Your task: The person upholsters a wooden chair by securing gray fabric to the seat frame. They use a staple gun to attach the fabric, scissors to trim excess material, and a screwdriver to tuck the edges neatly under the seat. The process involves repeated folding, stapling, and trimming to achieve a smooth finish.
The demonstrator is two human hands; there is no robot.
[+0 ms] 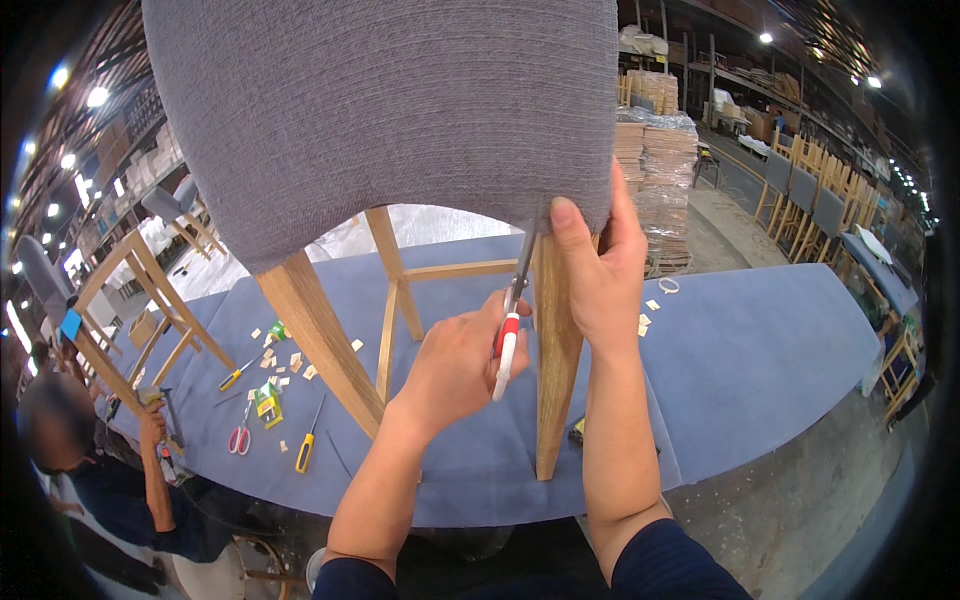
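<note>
A grey fabric-covered chair back (390,110) fills the upper middle, above wooden legs such as the near right leg (557,360). My left hand (455,360) is closed around red-and-white-handled scissors (508,335). Their blades point upward, with the tips at the fabric's lower edge beside that leg. Whether the tips have gone into the cloth cannot be made out. My right hand (605,260) grips the right corner of the upholstery where it meets the leg, thumb on the front and fingers around the side.
The chair stands on a blue-covered table (750,350). To its left lie red-handled scissors (239,438), a yellow screwdriver (305,452), a green-yellow packet (267,408) and small pale chips. At far left a person (130,500) handles another wooden chair frame (150,300). Wrapped stacks (668,180) stand behind.
</note>
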